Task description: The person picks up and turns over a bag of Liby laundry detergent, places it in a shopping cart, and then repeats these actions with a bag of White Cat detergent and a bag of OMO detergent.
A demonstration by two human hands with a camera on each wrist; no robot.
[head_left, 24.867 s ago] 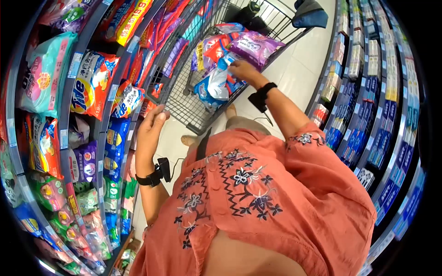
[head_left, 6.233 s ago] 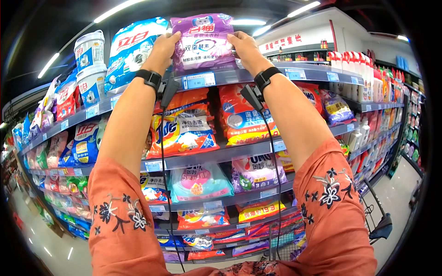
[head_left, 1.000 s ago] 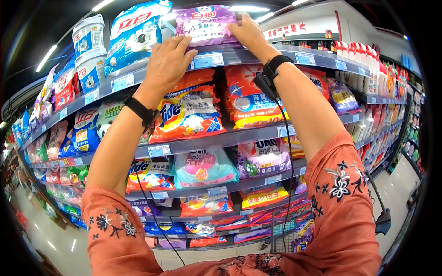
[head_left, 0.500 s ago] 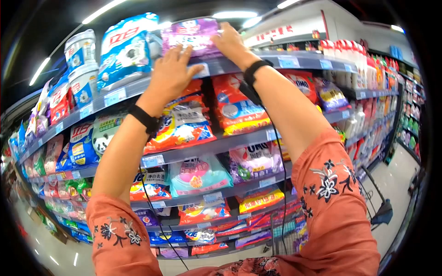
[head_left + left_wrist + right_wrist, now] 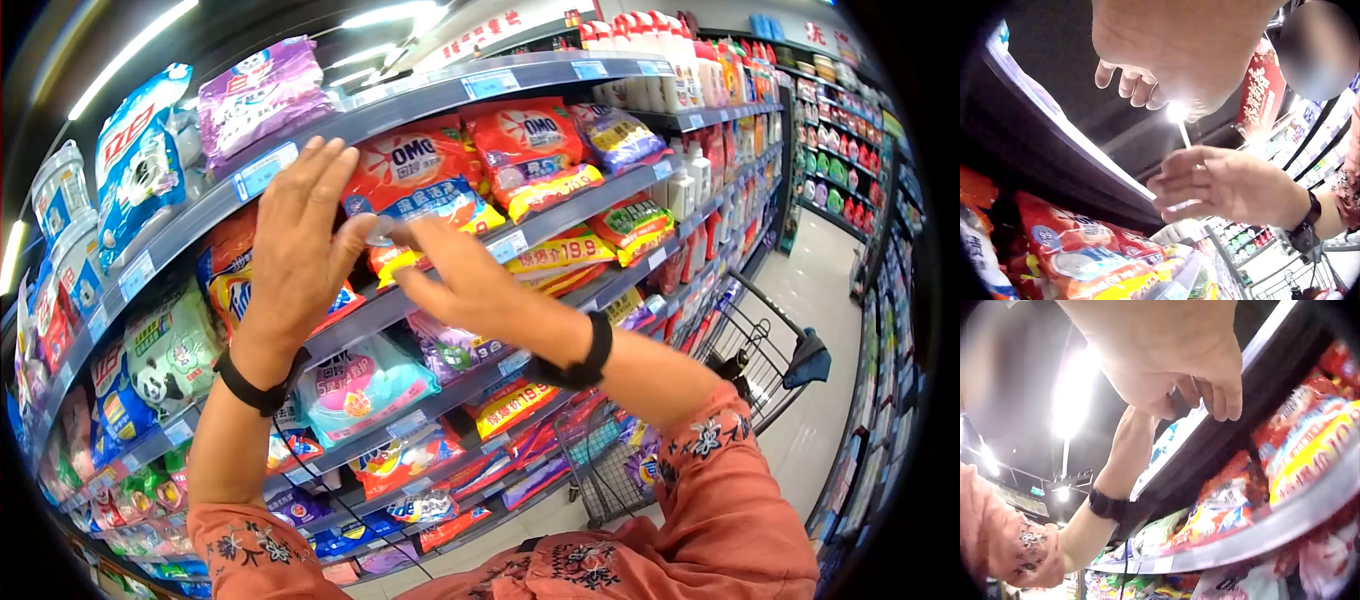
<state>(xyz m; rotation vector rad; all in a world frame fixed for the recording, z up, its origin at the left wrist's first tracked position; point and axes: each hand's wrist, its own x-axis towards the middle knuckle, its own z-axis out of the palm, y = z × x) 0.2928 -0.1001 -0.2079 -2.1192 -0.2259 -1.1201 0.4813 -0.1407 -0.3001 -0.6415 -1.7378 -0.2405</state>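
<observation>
In the head view, a purple bag of washing powder (image 5: 260, 95) leans back on the top shelf, apart from both hands. My left hand (image 5: 300, 240) is raised below it, fingers straight and together, overlapping the shelf edge and a Tide bag (image 5: 228, 285). My right hand (image 5: 455, 270) comes in from the right with fingers loosely bent, its fingertips close to the left thumb and in front of a red OMO bag (image 5: 415, 165). The left wrist view shows the right hand (image 5: 1216, 187) holding nothing. In the right wrist view, the left hand (image 5: 1135, 434) is partly hidden behind the right.
A blue-and-white powder bag (image 5: 140, 160) and white tubs (image 5: 65, 180) stand left on the top shelf. Price labels (image 5: 265, 172) line the shelf edges. More bagged powder fills the lower shelves. A shopping cart (image 5: 750, 345) stands right in the aisle.
Long ago the right hand was over bags in the cart; later both hands held the purple bag at the top shelf. Now they have left it and come down together; the view has turned right.
</observation>
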